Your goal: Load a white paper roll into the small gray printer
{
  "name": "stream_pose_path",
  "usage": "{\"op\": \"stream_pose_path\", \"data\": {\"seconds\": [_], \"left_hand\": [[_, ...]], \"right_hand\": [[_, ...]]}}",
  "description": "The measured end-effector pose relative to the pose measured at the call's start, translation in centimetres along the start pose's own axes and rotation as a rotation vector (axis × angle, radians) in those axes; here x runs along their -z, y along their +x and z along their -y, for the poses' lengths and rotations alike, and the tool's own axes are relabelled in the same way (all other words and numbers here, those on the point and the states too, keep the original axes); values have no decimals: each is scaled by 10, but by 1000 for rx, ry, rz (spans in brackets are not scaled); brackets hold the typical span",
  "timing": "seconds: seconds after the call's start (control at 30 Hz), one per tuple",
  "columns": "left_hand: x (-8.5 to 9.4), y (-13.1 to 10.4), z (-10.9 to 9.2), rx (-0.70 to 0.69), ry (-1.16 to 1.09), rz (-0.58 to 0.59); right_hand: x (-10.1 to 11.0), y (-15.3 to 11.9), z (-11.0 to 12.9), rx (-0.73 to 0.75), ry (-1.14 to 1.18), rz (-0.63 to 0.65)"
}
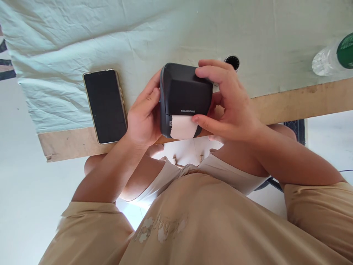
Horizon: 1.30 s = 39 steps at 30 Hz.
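Note:
Between my two hands is a black label printer (184,90) with "NIIMBOT" lettering on its front. A strip of white label paper (183,127) with a torn edge sticks out of its slot. My left hand (146,114) grips the printer's left side, with the thumb against that side and the other fingers partly hidden behind it. My right hand (228,99) is curled round the right side. Its index finger rests on the lid's upper right corner, and its thumb touches the upper right of the paper by the slot.
A smartphone (104,106) with a dark screen lies left of my hands, near the table's front edge. Behind my right hand is a small round black-and-silver object (232,63). A clear plastic bottle (327,60) with a green label lies far right on the pale green cloth (149,33).

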State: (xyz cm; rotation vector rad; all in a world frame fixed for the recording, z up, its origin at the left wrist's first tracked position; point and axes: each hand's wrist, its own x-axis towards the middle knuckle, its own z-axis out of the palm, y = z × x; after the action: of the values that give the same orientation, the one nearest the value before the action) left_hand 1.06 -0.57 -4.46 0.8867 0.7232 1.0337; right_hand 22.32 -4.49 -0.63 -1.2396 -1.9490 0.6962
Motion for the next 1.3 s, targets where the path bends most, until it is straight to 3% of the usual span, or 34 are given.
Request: {"op": "stream_pose_path", "data": {"seconds": [0.2,0.37,0.43,0.6,0.77,1.13,1.3], "left_hand": [[1,-1,-1,6,-16,129],[3,-4,6,-35,59,134],[1,-6,7,-57,99,133],[-2,-9,5,-115,168,175],[4,-7,8,-70,201,205],[4,-8,9,-162,214,258],[4,-8,7,-111,240,233]], "right_hand": [[5,-4,5,85,-91,-273],[2,-4,10,-25,-142,-490],[1,-3,9,-35,-188,-503],[7,-1,7,41,-265,-244],[15,-4,15,-13,-454,63],[20,-2,6,53,-350,134],[21,-2,11,-47,-361,177]]}}
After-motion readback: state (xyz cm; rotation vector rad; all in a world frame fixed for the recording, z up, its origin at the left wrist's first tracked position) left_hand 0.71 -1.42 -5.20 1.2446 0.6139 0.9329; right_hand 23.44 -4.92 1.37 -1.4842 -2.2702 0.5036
